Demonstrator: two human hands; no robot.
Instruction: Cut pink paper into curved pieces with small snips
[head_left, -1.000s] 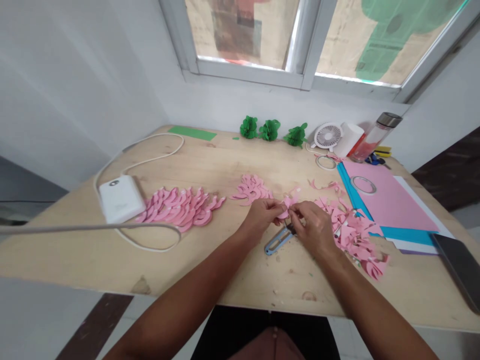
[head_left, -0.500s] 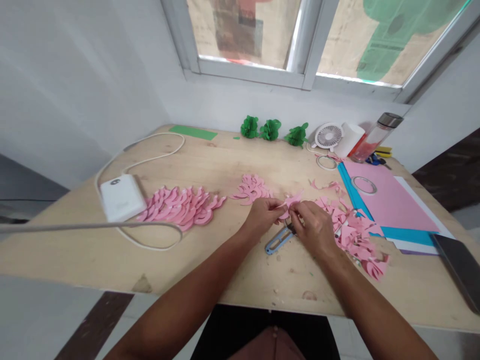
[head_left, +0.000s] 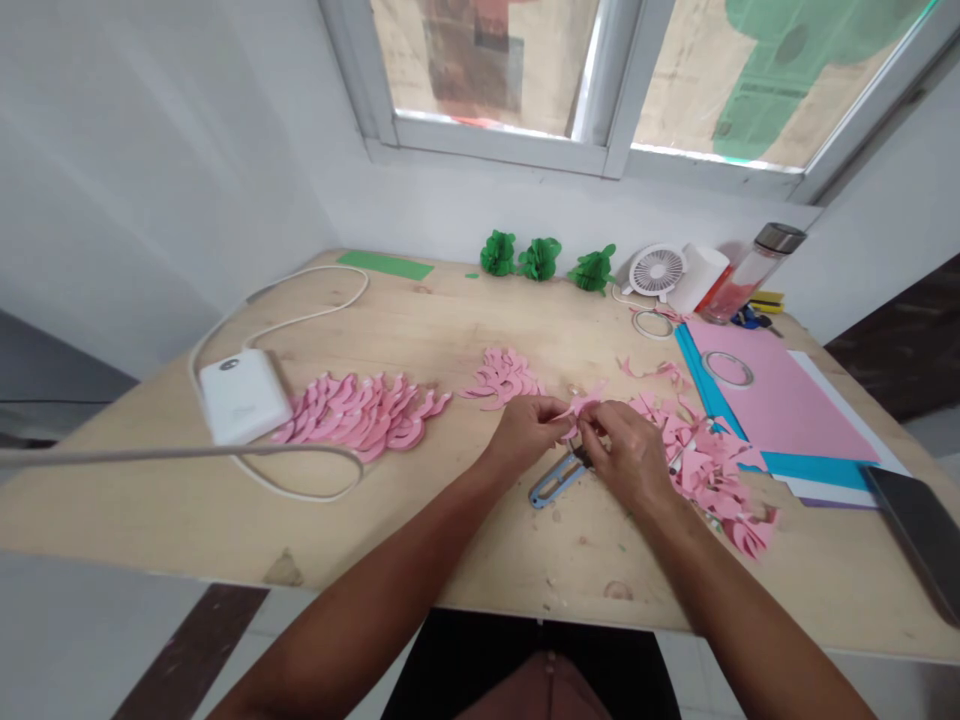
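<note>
My left hand (head_left: 526,432) and my right hand (head_left: 627,455) meet above the middle of the wooden table (head_left: 450,540), both pinching a small piece of pink paper (head_left: 583,404). Just below them lies a pair of blue-handled snips (head_left: 556,482), partly hidden by my right hand and not held. Pink curved paper cut-outs lie in a fanned row (head_left: 364,415) and a smaller cluster (head_left: 502,378) left of my hands. A heap of pink scraps (head_left: 701,465) lies to the right.
A white power bank (head_left: 244,397) and its cable (head_left: 300,310) lie at the left. Green paper pom-poms (head_left: 540,258), a small fan (head_left: 656,270) and a bottle (head_left: 750,275) stand at the back. Pink and blue sheets (head_left: 772,395) and a dark tablet (head_left: 919,530) lie at the right.
The pink piece has shifted slightly between my fingers, and its tip now points up and to the right. My hands have barely moved, and the snips stay in place.
</note>
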